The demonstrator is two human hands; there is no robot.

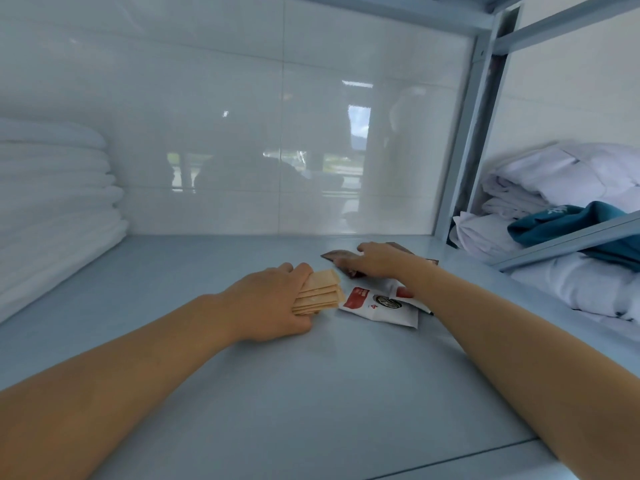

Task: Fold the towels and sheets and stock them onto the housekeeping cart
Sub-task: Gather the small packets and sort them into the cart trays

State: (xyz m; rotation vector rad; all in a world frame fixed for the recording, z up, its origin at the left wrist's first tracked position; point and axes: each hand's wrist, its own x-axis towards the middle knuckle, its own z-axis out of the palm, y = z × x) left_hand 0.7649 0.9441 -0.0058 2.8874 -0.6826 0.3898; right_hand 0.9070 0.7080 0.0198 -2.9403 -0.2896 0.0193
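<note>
— So, where's the linen from where you stand?

— Over at nine o'clock: a stack of folded white towels (52, 202) sits on the pale blue shelf (242, 393), pushed up against the glossy tiled wall (242, 133). Thick, soft layers with rounded folded edges facing right, each one lying fairly square on the one below.

— And the sheets?

— At three o'clock, past the metal upright (464, 150), on the next rack: white sheets (554, 174) piled loosely, rumpled rather than crisp, with a teal cloth (571, 223) draped across them behind a rail.

— What are the hands doing?

— Neither is on the linen. The left hand (273, 303) rests on the shelf near the middle, its fingers curled round a small fanned stack of tan packets (320, 294). The right hand (377, 259) is at about one o'clock from it, lying flat with fingers extended on some dark brown sachets (334, 255).

— Anything between them?

— A white and red sachet (377, 306) lies just beside the tan packets, partly under the right forearm.
</note>
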